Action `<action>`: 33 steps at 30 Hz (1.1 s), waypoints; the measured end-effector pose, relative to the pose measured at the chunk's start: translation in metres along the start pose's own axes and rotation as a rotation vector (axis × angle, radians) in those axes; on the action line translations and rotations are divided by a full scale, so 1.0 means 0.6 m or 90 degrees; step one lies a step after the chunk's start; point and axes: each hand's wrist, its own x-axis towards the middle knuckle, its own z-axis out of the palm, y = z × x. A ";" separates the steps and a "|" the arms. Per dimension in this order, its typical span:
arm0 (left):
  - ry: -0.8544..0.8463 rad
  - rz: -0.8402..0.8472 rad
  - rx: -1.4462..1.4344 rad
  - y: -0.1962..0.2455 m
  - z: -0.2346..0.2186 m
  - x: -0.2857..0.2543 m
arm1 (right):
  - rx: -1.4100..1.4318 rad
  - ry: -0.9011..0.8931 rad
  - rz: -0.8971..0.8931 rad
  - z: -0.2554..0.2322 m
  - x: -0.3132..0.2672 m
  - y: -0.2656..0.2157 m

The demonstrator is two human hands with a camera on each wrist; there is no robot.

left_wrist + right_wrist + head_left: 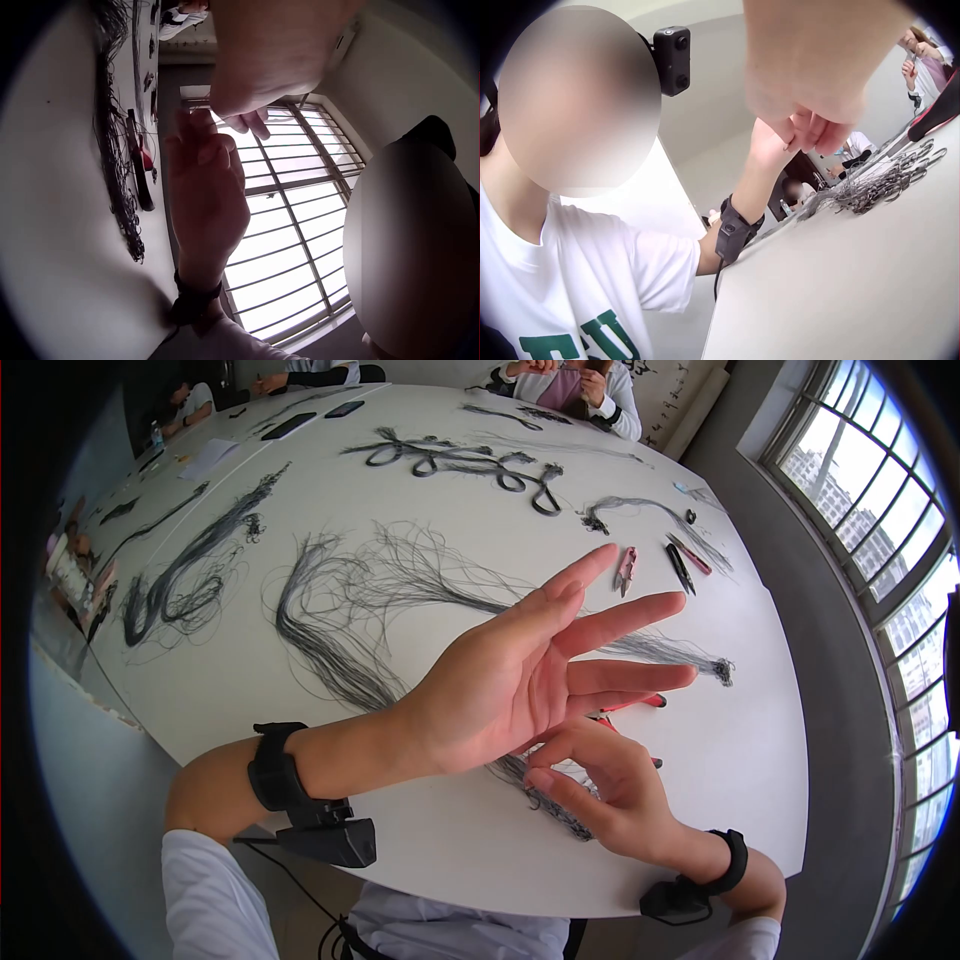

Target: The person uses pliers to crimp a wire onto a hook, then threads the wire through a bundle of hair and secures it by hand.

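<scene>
My left hand is raised over the table, palm turned up, with its fingers straight and spread. Just below its palm, my right hand has thumb and index finger curled together. At the right fingertips, a thin strand shows faintly in the left wrist view. Below both hands lies a bundle of grey strands with curled metal loops at its end, partly hidden by the hands in the head view. A red-and-black-handled tool lies behind the right hand, mostly covered by my fingers.
Loose grey strand bundles spread over the white table. Small red snips and a black-handled tool lie toward the right. Several people sit around the far side; phones lie at the back. A barred window is at right.
</scene>
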 end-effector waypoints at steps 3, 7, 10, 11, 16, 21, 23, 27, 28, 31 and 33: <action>-0.025 0.027 0.039 -0.007 0.004 0.004 | -0.029 -0.029 -0.010 0.010 0.000 -0.009; -0.002 0.057 0.274 -0.019 -0.002 0.005 | -0.127 -0.051 -0.154 0.027 0.005 -0.024; 0.027 0.061 0.352 -0.022 -0.010 0.006 | -0.213 -0.055 -0.223 0.031 0.000 -0.025; 0.025 0.068 0.397 -0.021 -0.013 0.007 | -0.303 -0.038 -0.239 0.033 -0.005 -0.027; 0.132 0.114 0.385 -0.007 -0.036 0.011 | -0.545 -0.006 -0.247 0.033 -0.020 -0.055; 0.183 0.109 0.294 -0.007 -0.040 0.007 | -0.567 -0.137 -0.164 0.024 -0.030 -0.069; 0.186 0.109 0.331 -0.008 -0.038 0.009 | -0.537 -0.175 -0.167 0.025 -0.026 -0.076; 0.144 0.069 0.486 -0.014 -0.043 0.010 | -0.495 -0.158 -0.235 0.021 -0.012 -0.091; 0.121 0.061 0.495 -0.019 -0.044 0.012 | -0.496 -0.157 -0.234 0.013 -0.008 -0.096; 0.046 -0.132 0.446 -0.013 -0.035 0.006 | -0.614 -0.071 -0.315 -0.022 0.007 -0.118; 0.059 -0.247 0.452 -0.011 -0.011 -0.002 | -0.662 0.000 -0.362 -0.039 0.020 -0.124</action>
